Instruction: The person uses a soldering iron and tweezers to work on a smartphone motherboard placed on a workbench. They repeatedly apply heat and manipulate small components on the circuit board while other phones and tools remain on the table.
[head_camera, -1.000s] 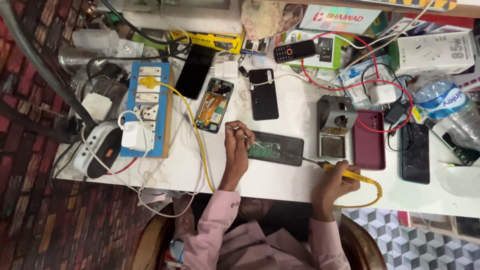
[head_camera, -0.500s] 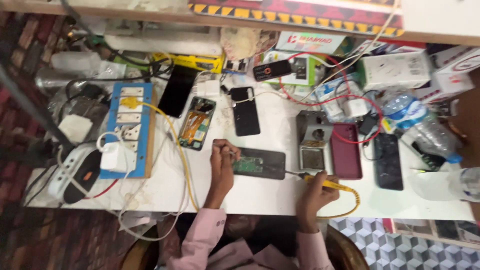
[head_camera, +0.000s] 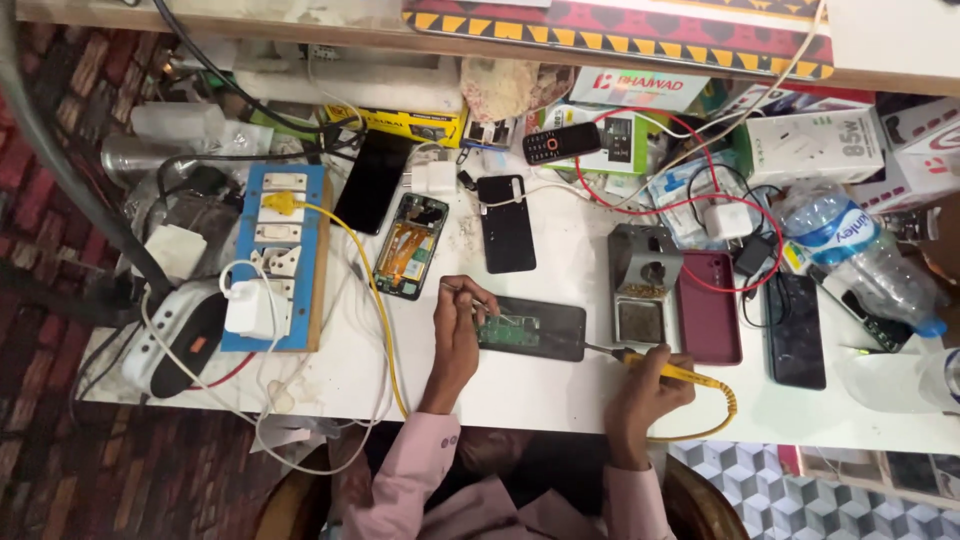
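A blue socket board (head_camera: 285, 255) sits at left on the cluttered white desk (head_camera: 540, 385). Just left of center, the left hand (head_camera: 458, 330) pinches fine tweezers (head_camera: 478, 298), tips over the opened phone (head_camera: 530, 329), which lies with its long axis across the frame between both hands. To its right, the right hand (head_camera: 645, 395) is closed around a yellow soldering iron (head_camera: 660, 368), tip aimed left at the phone's right end; patterned floor tiles (head_camera: 760, 480) show lower right.

left hand (head_camera: 462, 325) pinched in a fine grip — right hand (head_camera: 645, 392) curled shut, forearms parallel.
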